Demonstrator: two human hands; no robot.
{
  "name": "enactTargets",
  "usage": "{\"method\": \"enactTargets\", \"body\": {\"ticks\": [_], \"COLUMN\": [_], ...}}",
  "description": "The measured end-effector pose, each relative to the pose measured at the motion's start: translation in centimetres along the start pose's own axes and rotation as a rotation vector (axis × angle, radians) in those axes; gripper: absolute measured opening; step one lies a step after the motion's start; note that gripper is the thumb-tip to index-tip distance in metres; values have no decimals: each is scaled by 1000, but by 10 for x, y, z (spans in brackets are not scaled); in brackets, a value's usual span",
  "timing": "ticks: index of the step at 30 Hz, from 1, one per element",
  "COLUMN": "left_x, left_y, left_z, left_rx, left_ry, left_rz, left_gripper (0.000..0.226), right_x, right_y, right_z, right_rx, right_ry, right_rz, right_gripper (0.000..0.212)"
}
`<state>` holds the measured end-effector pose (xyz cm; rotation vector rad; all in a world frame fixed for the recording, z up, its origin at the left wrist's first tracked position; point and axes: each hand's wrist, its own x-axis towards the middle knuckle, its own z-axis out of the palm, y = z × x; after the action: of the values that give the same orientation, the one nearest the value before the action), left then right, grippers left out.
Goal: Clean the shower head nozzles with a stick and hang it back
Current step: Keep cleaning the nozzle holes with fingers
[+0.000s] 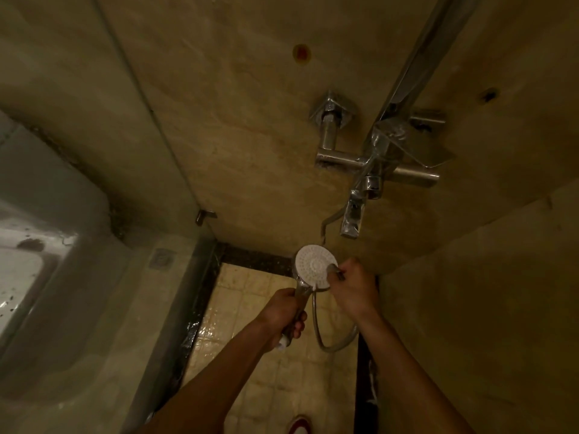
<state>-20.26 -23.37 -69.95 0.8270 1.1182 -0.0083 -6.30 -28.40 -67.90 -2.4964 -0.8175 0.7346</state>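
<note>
Fingers [297,324] of left hand [283,314] curled round shower head handle; right hand [352,285] fingertips pinched at the nozzle face, stick too small to make out.

Beige tiled wall [250,120]; wet tiled floor [269,355]; chrome mixer tap [372,170] on the wall; metal hose [332,343] looping below the hands; shower head [313,266], white round face turned up toward the camera, held between both hands below the tap.

Bare forearms, no sleeves; a possibly red-and-white shoe [299,425] below.
</note>
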Motion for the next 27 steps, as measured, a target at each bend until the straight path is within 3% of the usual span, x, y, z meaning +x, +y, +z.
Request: {"method": "enactTargets", "body": {"ticks": [9, 14, 19, 27], "left_x": [7, 7, 4, 5], "left_y": [-10, -10, -9, -10], "left_z": [-2, -2, -8, -13], "left_rx": [-19, -37, -44, -59], "left_ry": [8, -3, -12, 1], "left_rz": [2, 9, 7, 22], "left_gripper": [17, 20, 20, 21], "right_x": [-2, -4, 10, -1], "right_y": [46, 36, 24, 42], "right_z": [1, 14, 4, -10], "right_rx": [-6, 88, 243, 274], "right_ry": [-69, -84, -130, -131], "right_rz": [100, 36, 78, 142], "right_gripper": [29, 42, 37, 34]}}
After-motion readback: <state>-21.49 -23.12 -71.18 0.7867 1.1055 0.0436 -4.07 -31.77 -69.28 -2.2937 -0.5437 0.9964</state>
